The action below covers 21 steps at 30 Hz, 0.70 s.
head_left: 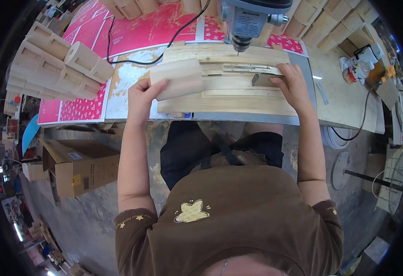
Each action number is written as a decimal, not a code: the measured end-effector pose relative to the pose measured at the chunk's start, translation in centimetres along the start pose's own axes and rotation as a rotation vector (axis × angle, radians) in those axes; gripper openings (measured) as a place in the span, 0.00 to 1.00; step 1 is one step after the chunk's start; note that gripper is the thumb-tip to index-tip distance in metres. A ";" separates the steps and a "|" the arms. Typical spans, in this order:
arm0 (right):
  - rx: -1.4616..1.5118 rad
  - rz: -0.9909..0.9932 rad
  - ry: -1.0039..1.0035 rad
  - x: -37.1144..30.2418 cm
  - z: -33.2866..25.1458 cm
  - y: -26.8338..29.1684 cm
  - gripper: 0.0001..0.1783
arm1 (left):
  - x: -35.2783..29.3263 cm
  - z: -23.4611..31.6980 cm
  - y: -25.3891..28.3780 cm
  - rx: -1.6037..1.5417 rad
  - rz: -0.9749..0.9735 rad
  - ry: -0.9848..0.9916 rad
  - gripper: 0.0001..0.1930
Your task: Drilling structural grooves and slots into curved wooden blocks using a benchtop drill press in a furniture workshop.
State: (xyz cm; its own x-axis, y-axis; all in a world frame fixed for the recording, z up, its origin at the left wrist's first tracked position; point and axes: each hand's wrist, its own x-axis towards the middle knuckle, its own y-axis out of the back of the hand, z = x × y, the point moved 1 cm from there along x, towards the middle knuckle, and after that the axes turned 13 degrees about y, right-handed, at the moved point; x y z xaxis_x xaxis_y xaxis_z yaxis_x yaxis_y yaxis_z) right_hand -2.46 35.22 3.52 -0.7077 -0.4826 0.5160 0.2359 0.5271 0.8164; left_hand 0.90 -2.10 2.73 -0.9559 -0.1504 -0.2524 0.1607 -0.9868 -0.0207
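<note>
My left hand (142,94) grips a pale, smooth wooden cylinder (178,79), thumb on top, over the left part of a long wooden jig (178,106). The cylinder's right end reaches the channel in the jig. At the jig's right end my right hand (295,85) is closed round its fittings. The fingers lie at the end of a metal-faced strip (249,69), and the thumb presses by a small dark upright plate (258,80). Above the far side of the jig hangs a drill press (245,20), its chuck (241,43) holding a thin bit over the wood.
Stacked wooden cylinders (54,66) with slots stand at the left, with more wooden pieces (323,18) at the back right. A black cable (139,61) crosses the pink table covering (150,27). On the right are a white tub (355,71) and another cable. A cardboard box (84,168) sits on the floor.
</note>
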 end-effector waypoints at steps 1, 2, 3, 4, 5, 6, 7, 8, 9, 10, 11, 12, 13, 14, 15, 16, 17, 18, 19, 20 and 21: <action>0.004 -0.003 0.000 -0.1 -0.3 -0.1 0.16 | -0.9 1.4 -1.4 -0.092 0.021 0.115 0.16; 0.020 0.000 0.010 0.0 -0.7 -0.2 0.17 | -1.0 1.2 -1.8 -0.092 0.025 0.117 0.16; 0.033 0.004 0.019 0.0 -1.0 -0.3 0.17 | -0.7 1.0 -2.1 -0.112 0.018 0.180 0.17; 0.030 0.004 0.017 0.0 -1.0 -0.3 0.17 | -0.4 0.9 -2.5 -0.134 0.005 0.242 0.19; 0.048 0.002 0.032 -0.1 -1.1 -0.4 0.17 | -0.5 0.8 -3.3 -0.098 0.052 0.250 0.21; 0.065 0.000 0.047 -0.2 -1.1 -0.4 0.18 | -0.3 0.5 -3.6 -0.099 0.045 0.250 0.21; 0.058 0.001 0.042 -0.3 -1.1 -0.4 0.18 | 0.1 -0.1 -3.9 -0.076 0.060 0.271 0.22; 0.063 -0.008 0.031 -0.4 -1.1 -0.3 0.18 | 0.4 -0.5 -4.2 -0.052 0.075 0.291 0.23; 0.068 -0.017 0.020 -0.5 -1.0 -0.3 0.18 | 0.7 -0.7 -4.6 -0.052 0.067 0.291 0.23; 0.063 -0.017 0.016 -0.5 -1.1 -0.3 0.18 | 0.8 -0.8 -5.2 -0.046 0.048 0.281 0.23; 0.071 0.009 0.019 -0.4 -1.1 -0.3 0.17 | 0.8 -0.9 -5.9 -0.040 0.030 0.270 0.24; 0.079 0.035 0.024 -0.4 -1.2 -0.3 0.16 | 0.8 -1.0 -6.7 -0.040 0.026 0.270 0.24; 0.077 0.036 0.024 -0.3 -1.2 -0.3 0.16 | 0.9 -1.1 -7.5 -0.028 -0.023 0.279 0.25; 0.066 0.006 0.018 -0.2 -1.3 -0.3 0.17 | 1.0 -1.2 -8.1 -0.016 -0.071 0.287 0.25; 0.055 -0.025 0.012 -0.1 -1.4 -0.4 0.19 | 1.2 -1.5 -8.5 -0.017 -0.070 0.284 0.25; 0.053 -0.024 0.014 -0.2 -1.3 -0.4 0.19 | 1.4 -1.8 -9.0 -0.005 -0.158 0.291 0.26; 0.033 0.013 0.020 -0.3 -1.2 -0.4 0.19 | 1.5 -2.0 -9.5 0.007 -0.244 0.298 0.26; 0.013 0.050 0.027 -0.4 -1.1 -0.5 0.20 | 1.3 -2.2 -9.7 0.005 -0.243 0.296 0.26; 0.011 0.049 0.029 -0.6 -0.9 -0.6 0.20 | 0.8 -2.2 -10.0 -0.022 -0.163 0.206 0.26; -0.010 0.068 0.005 -0.9 -0.6 -0.5 0.20 | 0.4 -2.3 -10.2 -0.050 -0.082 0.117 0.27; -0.030 0.086 -0.019 -1.1 -0.4 -0.6 0.20 | 0.4 -3.0 -10.3 -0.052 -0.081 0.117 0.27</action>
State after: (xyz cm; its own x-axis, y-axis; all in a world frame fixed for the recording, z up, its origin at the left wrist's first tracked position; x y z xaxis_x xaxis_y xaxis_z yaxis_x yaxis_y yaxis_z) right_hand -1.61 35.18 2.61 -0.6963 -0.4233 0.5796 0.3157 0.5446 0.7770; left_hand -0.41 8.22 -0.08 -0.9315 -0.0591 -0.3589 0.0996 -0.9904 -0.0954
